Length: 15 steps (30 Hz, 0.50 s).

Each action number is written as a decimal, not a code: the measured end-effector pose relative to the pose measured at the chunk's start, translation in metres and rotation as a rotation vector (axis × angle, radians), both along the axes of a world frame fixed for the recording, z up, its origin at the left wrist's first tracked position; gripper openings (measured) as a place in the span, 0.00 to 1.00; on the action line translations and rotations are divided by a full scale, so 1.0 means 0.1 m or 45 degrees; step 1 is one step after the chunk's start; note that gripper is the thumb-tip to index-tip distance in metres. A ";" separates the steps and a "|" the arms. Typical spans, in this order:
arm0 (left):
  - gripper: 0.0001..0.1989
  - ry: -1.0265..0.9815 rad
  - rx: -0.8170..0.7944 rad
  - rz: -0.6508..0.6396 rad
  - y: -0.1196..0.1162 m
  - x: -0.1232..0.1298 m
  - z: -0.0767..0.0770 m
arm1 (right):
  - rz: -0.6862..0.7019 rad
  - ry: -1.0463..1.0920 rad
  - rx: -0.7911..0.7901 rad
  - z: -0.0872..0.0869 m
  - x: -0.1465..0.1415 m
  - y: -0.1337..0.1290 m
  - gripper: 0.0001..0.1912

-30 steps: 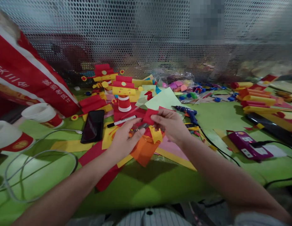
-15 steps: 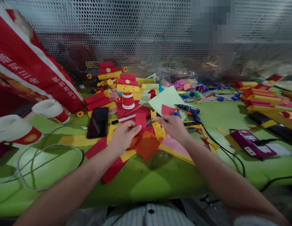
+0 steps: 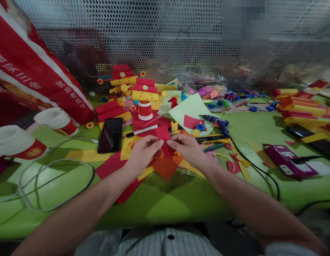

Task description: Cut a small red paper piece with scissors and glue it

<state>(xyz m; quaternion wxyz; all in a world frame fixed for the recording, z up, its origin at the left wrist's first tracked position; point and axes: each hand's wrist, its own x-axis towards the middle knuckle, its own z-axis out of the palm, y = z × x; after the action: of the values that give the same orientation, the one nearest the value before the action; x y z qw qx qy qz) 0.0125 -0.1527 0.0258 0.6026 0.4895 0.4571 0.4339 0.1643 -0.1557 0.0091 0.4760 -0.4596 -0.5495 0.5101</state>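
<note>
Between my two hands is a small red piece of paper, pinched from both sides. My left hand grips its left edge between thumb and fingers. My right hand pinches the right edge the same way. Beneath them lie an orange sheet and red and yellow paper pieces. A marker rests just beyond my left hand. Behind it stands a red paper cup figure with a yellow face and a red hat.
A glue gun lies right of a pale green sheet, its cord running over the green table. On the left are a phone, a white cable and paper cups. A purple power strip sits at right.
My right hand has moved left and down to the red paper and now pinches its edge. My left hand still holds the paper, now nearer the right hand. The view has shifted slightly.
</note>
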 end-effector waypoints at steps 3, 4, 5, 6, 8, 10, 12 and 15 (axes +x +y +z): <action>0.12 0.037 0.035 -0.038 0.03 -0.02 -0.01 | 0.066 -0.012 -0.059 0.02 0.02 0.00 0.16; 0.12 0.040 0.047 -0.051 0.03 -0.03 -0.02 | 0.058 -0.012 -0.063 0.03 0.03 0.00 0.17; 0.11 0.034 0.064 -0.046 0.04 -0.03 -0.03 | 0.028 -0.004 -0.066 0.04 0.03 0.01 0.17; 0.11 0.015 0.081 -0.028 0.05 -0.05 -0.03 | -0.018 0.017 -0.069 0.04 0.04 0.02 0.18; 0.11 -0.040 0.100 -0.008 0.06 -0.07 -0.04 | -0.110 0.091 -0.083 0.04 0.05 0.04 0.20; 0.10 -0.040 0.125 -0.080 0.05 -0.08 -0.03 | -0.136 0.197 -0.148 0.03 0.05 0.06 0.21; 0.09 0.025 0.219 -0.193 0.03 -0.07 -0.02 | -0.094 0.302 -0.228 0.01 0.03 0.05 0.21; 0.08 0.049 0.291 -0.315 -0.04 -0.04 0.00 | -0.043 0.386 -0.174 -0.02 -0.01 0.01 0.18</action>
<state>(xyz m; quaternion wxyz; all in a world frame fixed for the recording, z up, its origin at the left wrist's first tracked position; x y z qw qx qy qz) 0.0086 -0.1562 0.0254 0.5830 0.6156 0.3525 0.3962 0.1631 -0.1542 0.0075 0.5297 -0.4179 -0.4275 0.6017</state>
